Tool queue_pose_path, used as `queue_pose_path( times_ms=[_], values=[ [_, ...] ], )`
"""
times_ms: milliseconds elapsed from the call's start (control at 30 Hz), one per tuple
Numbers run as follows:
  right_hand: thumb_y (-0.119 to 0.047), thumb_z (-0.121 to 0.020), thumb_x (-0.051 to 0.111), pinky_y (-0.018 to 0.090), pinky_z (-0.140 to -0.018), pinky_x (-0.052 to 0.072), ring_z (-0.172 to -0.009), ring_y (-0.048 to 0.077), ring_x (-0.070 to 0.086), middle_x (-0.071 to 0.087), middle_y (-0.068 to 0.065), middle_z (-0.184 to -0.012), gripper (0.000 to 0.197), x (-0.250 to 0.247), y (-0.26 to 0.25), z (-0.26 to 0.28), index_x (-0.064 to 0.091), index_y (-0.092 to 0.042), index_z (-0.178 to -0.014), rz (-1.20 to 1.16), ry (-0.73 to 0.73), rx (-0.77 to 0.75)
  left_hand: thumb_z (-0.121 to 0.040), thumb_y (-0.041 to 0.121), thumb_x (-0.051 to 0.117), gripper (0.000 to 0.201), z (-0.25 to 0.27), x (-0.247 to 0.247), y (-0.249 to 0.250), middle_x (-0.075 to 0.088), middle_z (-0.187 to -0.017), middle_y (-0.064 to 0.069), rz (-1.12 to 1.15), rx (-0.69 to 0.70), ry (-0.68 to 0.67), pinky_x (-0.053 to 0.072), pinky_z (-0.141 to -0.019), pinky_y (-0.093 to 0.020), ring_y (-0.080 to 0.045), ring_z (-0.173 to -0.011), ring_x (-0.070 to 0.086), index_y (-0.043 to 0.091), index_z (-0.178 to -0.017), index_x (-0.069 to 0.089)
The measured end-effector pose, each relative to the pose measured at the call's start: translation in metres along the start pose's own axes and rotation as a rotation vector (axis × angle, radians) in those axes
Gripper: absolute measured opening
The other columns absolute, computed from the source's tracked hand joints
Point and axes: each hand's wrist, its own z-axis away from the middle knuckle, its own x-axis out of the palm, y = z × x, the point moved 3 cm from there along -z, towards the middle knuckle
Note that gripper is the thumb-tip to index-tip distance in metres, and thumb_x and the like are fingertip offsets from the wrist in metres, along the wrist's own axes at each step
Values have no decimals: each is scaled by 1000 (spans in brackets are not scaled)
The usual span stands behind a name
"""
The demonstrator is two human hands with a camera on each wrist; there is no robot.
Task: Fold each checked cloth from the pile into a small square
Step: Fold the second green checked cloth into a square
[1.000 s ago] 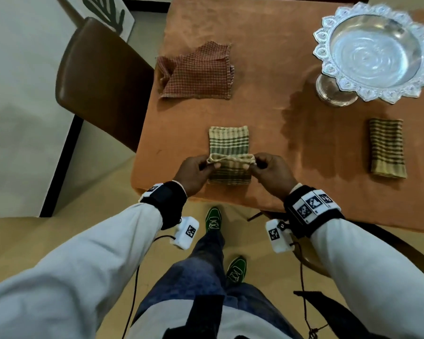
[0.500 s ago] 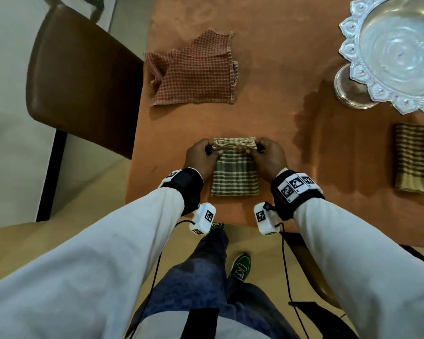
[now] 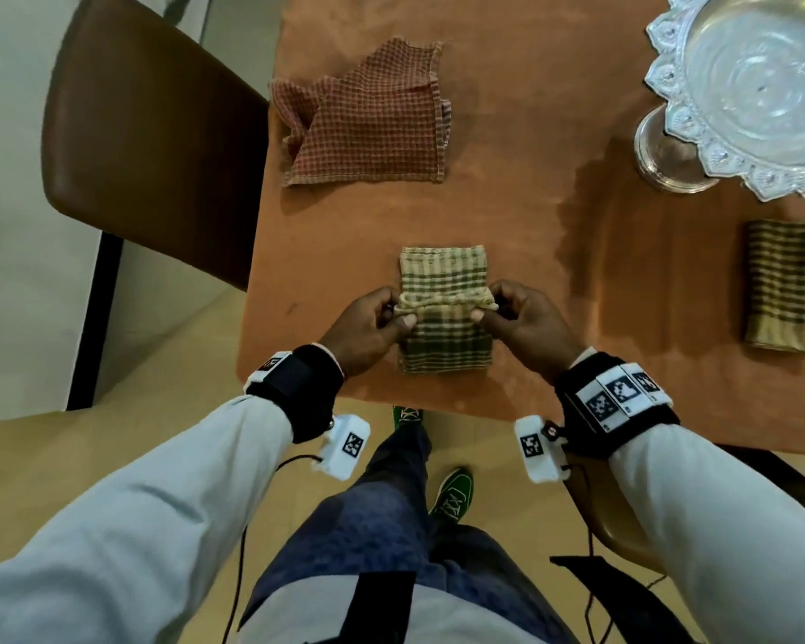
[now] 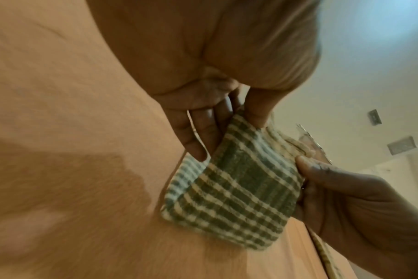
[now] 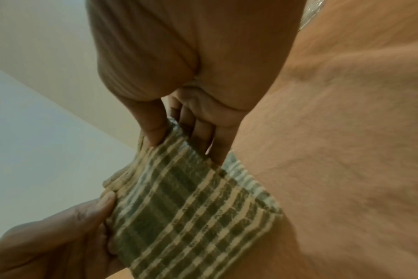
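Note:
A green-and-cream checked cloth (image 3: 443,350), folded into a narrow strip, lies near the front edge of the orange table (image 3: 530,216). My left hand (image 3: 403,314) pinches the left end of its raised, rolled-over edge and my right hand (image 3: 483,311) pinches the right end. That edge hovers over the middle of the strip. The left wrist view shows thumb and fingers (image 4: 198,143) pinching the cloth (image 4: 239,188). In the right wrist view the right hand (image 5: 170,137) pinches the same cloth (image 5: 191,207). A rumpled red checked cloth (image 3: 368,118) lies at the far left.
A folded green striped cloth (image 3: 781,285) lies at the right. Behind it at the far right stands a silver footed bowl (image 3: 754,86). A brown chair (image 3: 149,132) stands by the table's left side. My legs and green shoes are below the front edge.
Half a second ago both hands held the pinched edge at the cloth's far end. Now the edge is back over the middle, with the far part of the strip uncovered.

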Motion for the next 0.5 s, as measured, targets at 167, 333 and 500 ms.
queue_pose_path(
  times_ms=[167,333,500],
  values=[
    [0,-90,65,37,-74,54,-88,21,69,72,10,-100,13,8,32,50,65,0,-103,57,-171,39,-92,32,61,17,52,22,-23,64,-90,-9,-134,31,-176,49,-76,-34,-16,-83,61,18,-100,58],
    [-21,-85,70,65,-77,52,-92,45,64,68,23,-99,21,18,63,69,64,-7,-99,101,-154,45,-87,42,60,28,69,44,-45,65,-92,-9,-262,46,-113,53,-78,-45,-28,-85,62,17,-100,57],
    [-21,-93,61,58,-76,57,-88,31,69,72,3,-95,8,22,69,64,64,-28,-97,96,96,97,-94,32,60,14,61,53,-49,62,-77,2,-158,-4,158,49,-65,-37,-16,-68,56,20,-94,52]
  ],
)
